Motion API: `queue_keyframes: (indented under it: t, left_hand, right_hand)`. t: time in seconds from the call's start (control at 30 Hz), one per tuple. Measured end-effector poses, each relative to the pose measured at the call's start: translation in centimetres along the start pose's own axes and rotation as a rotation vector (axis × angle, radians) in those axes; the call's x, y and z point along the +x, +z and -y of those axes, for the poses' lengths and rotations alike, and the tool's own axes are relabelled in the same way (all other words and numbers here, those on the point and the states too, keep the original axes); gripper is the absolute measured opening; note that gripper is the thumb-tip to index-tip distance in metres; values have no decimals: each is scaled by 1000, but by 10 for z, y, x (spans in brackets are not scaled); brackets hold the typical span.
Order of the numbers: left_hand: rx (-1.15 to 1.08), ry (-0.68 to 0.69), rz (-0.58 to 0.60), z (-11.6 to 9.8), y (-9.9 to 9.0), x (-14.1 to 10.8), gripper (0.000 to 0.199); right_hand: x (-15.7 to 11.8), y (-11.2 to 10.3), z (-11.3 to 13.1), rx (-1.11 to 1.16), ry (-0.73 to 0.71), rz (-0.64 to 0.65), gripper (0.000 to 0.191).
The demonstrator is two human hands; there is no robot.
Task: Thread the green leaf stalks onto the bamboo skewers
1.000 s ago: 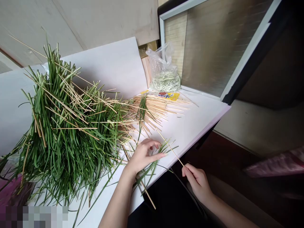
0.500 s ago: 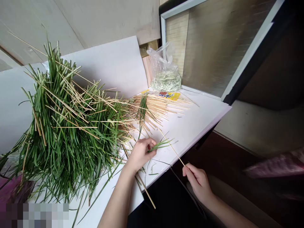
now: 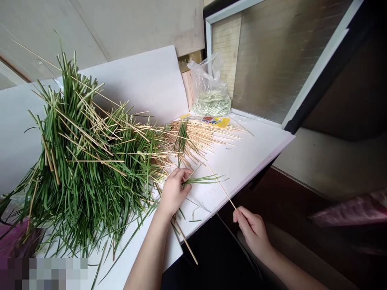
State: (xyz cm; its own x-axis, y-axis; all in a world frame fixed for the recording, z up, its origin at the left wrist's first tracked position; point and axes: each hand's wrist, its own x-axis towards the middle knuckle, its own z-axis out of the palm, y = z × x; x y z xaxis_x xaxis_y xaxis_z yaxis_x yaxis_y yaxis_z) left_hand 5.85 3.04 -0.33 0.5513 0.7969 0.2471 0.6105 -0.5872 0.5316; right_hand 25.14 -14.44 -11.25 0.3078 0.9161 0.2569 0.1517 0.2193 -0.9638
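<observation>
My left hand (image 3: 175,189) is closed on a few thin green stalks (image 3: 205,180), whose ends stick out to the right over the white table (image 3: 254,151). My right hand (image 3: 252,229), past the table's front edge, grips one end of a thin wooden stick (image 3: 222,187); its free tip points up and left. A large pile of long green stalks (image 3: 90,193) lies to the left with several sticks across it. Behind my left hand, many wooden sticks (image 3: 205,137) are spread out, with a small green bunch (image 3: 181,139) on top.
A clear plastic bag (image 3: 211,96) of pale green shreds stands at the back beside a framed glass panel (image 3: 266,60). A yellow packet (image 3: 222,122) lies before it. One stick (image 3: 189,245) juts over the front edge.
My left hand has moved slightly left and up with the green stalks, and more of their length shows. My right hand and its stick have barely moved.
</observation>
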Motion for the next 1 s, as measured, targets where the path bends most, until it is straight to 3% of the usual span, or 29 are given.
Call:
queue_keyframes:
  t: [0.13,0.27,0.47,0.6,0.77,1.0]
  left_hand:
    - [139,-43,-72,2,-3,0,39]
    - [127,-92,-156,2,-6,0,35]
    - [-31,-181,-243,4,-5,0,36]
    - [-333,-280,-233,8,-4,1,42]
    - [-742,-304,-279,9,-6,4,37]
    - [-648,-261,-439,7,-8,3,25]
  right_hand:
    - [-4,-3,-8,34,48,-81,38]
    - [-7,-4,-18,157,154,-198,39]
    - [1,-3,-15,341,216,-354,40]
    - [6,-3,-13,421,261,-402,40]
    - [5,-3,-16,430,265,-388,40]
    - [-3,-2,-18,220,208,-200,41]
